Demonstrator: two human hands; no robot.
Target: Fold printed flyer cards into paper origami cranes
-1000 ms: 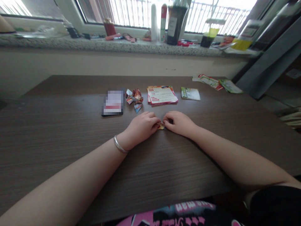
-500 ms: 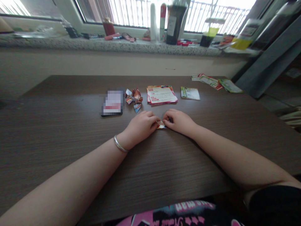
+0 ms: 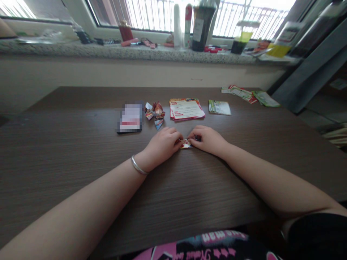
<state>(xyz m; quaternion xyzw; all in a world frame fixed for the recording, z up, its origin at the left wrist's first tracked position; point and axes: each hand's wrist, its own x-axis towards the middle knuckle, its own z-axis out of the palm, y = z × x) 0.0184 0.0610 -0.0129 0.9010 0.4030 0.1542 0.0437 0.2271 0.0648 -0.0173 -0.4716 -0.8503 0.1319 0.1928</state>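
Observation:
A small piece of folded printed paper (image 3: 186, 144) lies on the wooden table between my hands. My left hand (image 3: 166, 142) pinches its left end, fingers curled over it. At the other end, my right hand (image 3: 206, 140) grips the paper between thumb and fingers. Much of the paper is hidden under the fingertips. Just beyond my left hand lies a folded paper shape (image 3: 155, 113) with several pointed parts. Behind my hands is a stack of printed cards (image 3: 187, 109) with red edges.
A blurred-out phone-like object (image 3: 131, 119) lies left of the paper shape. To the right are a small green-and-white paper stack (image 3: 219, 107) and several green and red printed papers (image 3: 244, 94). Bottles and small items line the stone windowsill (image 3: 94, 51) behind the table (image 3: 67, 144).
Almost nothing differs. Both hands stay on the paper, with only a slight shift of the fingers.

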